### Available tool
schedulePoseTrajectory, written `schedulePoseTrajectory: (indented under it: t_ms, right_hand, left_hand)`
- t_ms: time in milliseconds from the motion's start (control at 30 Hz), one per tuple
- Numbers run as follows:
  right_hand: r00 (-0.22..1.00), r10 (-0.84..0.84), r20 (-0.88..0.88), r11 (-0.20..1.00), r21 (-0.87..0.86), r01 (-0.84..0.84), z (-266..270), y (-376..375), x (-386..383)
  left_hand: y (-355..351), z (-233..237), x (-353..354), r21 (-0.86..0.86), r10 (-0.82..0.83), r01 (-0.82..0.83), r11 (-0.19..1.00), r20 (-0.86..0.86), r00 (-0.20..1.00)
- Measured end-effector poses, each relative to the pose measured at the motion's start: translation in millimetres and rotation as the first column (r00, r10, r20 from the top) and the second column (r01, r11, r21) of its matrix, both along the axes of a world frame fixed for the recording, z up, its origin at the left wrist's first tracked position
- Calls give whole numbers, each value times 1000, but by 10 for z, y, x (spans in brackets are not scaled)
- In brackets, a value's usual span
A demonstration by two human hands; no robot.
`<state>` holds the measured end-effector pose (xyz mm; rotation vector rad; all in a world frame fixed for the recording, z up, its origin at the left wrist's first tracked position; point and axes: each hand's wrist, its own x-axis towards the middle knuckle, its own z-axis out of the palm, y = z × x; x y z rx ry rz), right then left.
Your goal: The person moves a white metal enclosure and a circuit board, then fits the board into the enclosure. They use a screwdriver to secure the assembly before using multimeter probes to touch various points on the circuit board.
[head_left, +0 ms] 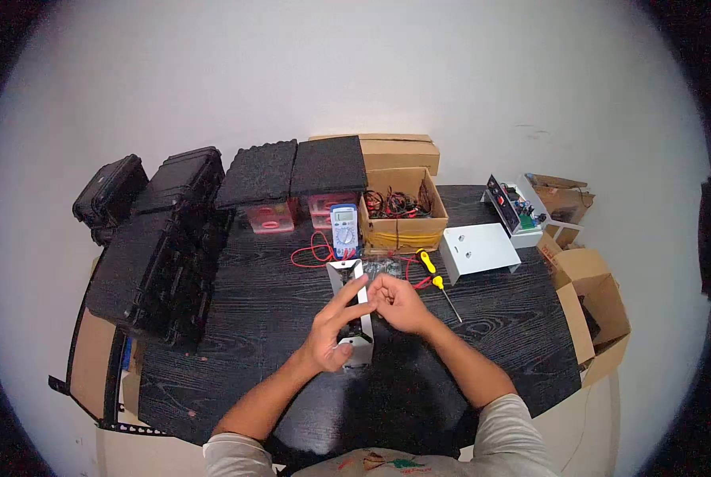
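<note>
Hands are at a white case; multimeter behind; screwdriver right.

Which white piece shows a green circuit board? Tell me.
The rear right white piece; the cover beside it and narrow case by the left hand show none.

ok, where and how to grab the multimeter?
Probably the upper half of the multimeter, by its long side edges, spanning the narrow width. Come from above, slightly from the left: the open carton crowds its right side, while red leads and the white housing sit around its lower end. Whether it stands or leans back isn't clear.
</note>
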<state>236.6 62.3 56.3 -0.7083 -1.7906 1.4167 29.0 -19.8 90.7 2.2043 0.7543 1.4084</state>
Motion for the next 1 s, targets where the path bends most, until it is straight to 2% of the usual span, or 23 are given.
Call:
schedulePoseTrajectory:
  t_ms: [233,433,533,633,733,833,1000]
  right_hand:
    - [996,40,-78,999,16,-39,-8,-2,-29]
    - [996,56,-71,998,-8,-57,43,-8,-24]
    - [999,48,10,999,10,-48,44,24,29]
    - [998,-31,-62,998,50,34,-27,56,28]
    - [995,-98,-36,991,90,101,14,55,23]
    - [986,-115,122,965,250,81,167,-32,64]
    - [982,-130,133,945,315,83,246,-69,55]
  left_hand:
    - [5,0,-5,13,-8,8,1000,7,1000]
    - [24,-51,-9,15,-28,28,999,32,999]
    - [23,-46,-11,16,-21,20,1000,23,1000]
    - [25,-44,-14,16,-23,23,1000,17,1000]
    - [14,-7,-4,31,-27,26,999,20,999]
    - [21,-27,-8,41,-33,32,999,25,999]
    - [13,-33,-2,29,-30,29,999,31,999]
